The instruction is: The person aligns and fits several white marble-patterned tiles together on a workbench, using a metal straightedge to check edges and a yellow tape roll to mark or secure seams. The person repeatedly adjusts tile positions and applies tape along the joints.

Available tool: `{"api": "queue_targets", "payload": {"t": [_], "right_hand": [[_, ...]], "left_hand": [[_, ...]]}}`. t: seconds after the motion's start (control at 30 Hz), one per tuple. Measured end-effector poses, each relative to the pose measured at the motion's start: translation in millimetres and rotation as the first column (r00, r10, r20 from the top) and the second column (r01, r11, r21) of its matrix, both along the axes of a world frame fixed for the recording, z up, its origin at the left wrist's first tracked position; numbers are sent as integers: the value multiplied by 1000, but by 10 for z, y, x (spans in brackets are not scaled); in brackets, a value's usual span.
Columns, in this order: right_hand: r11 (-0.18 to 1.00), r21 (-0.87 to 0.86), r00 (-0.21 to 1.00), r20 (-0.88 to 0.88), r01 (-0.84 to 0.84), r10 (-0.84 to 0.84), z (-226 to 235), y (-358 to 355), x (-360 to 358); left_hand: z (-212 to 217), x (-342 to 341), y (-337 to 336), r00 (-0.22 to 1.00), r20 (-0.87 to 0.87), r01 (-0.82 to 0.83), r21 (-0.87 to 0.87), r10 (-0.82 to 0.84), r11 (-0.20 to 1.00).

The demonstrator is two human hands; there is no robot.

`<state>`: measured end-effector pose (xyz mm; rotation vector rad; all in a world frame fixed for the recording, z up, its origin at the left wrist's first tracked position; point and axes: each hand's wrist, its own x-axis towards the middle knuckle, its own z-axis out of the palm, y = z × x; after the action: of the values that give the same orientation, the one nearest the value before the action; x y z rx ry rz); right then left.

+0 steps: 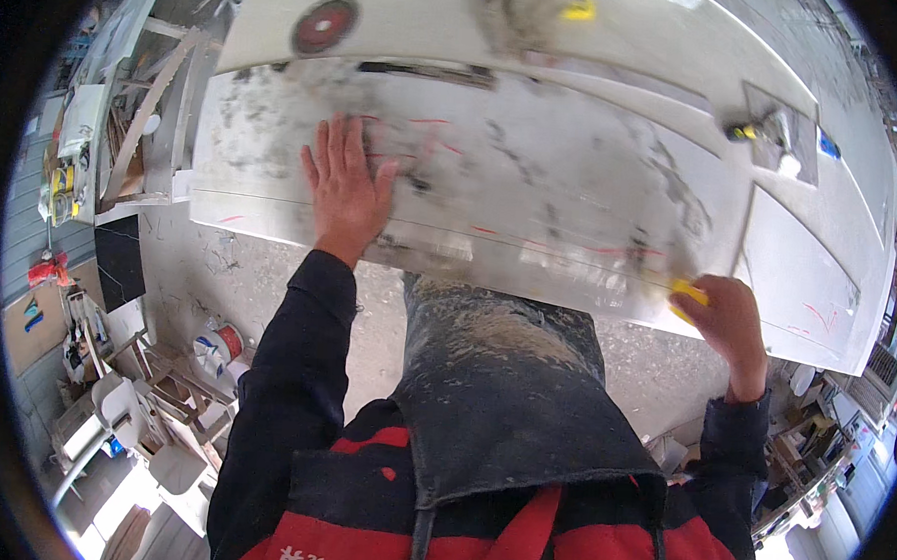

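My left hand [350,191] lies flat with fingers apart on a long white panel [563,185], which carries grey-black smudges and red pencil-like lines. Over the panel's near right edge, my right hand [729,317] is closed round a yellow-handled tool [687,299]. Its working end is blurred, so I cannot tell the kind. Beyond the left hand, a dark round disc [325,25] with a red centre rests on the white work surface [410,23]. A narrow black strip [427,74] lies along the panel's far edge.
A blurred brownish bundle [528,13] with a yellow part lies at the far side. To the far right, a yellow-and-black tool [743,132] lies by a grey square plate [781,134], with a white offcut [799,265] nearer. Wooden frames and a bucket [219,344] stand at left.
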<state>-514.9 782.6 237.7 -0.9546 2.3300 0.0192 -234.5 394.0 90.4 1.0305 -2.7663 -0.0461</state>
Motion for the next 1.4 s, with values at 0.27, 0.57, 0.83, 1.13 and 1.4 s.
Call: {"api": "queue_targets", "payload": {"t": [0.27,0.57,0.83,1.13,1.4], "right_hand": [[937,-293,908,416,190,-54,-43,490,-344],[887,-415,881,472,204,18,-273,735,-427],[904,-388,869,493,181,38,-318,798,-534],[885,-368,816,578,285,-23,-307,850,-509],[877,-443,862,502,188,69,-137,818,-517]], "left_hand": [[72,-1171,1827,998,-9,61,91,-61,994],[107,-1758,2748,994,-50,99,133,-93,986],[63,-1925,2982,992,-86,107,128,-96,986],[37,-1586,2414,996,-71,-48,44,51,998],[18,-1594,2430,995,-95,-36,20,38,999]]}}
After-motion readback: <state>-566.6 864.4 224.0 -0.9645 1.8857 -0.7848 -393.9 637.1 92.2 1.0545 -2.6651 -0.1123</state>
